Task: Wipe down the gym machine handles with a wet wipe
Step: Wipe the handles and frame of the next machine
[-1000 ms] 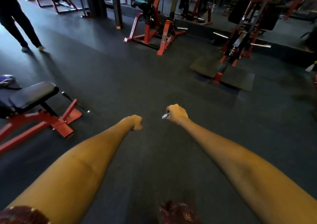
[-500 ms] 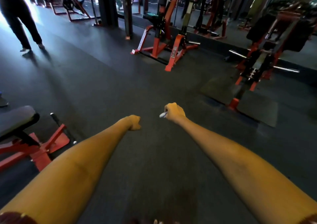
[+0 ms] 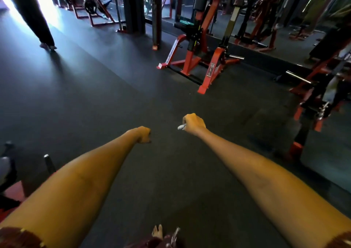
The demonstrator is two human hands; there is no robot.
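A dark rubber floor (image 3: 91,88) fills most of the view, matte and finely speckled. Hard white daylight (image 3: 45,6) pours in at the upper left and lays a pale sheen across the floor there. A person's dark trouser legs (image 3: 32,12) stand against that glare. A black pillar (image 3: 133,6) rises near the top centre. Red-framed machines line the far side: one with splayed feet (image 3: 197,57) in the middle, another (image 3: 319,95) at the right edge, blurred. Behind them seems to be a mirrored wall (image 3: 266,19). A red bench base (image 3: 13,192) sits at lower left.
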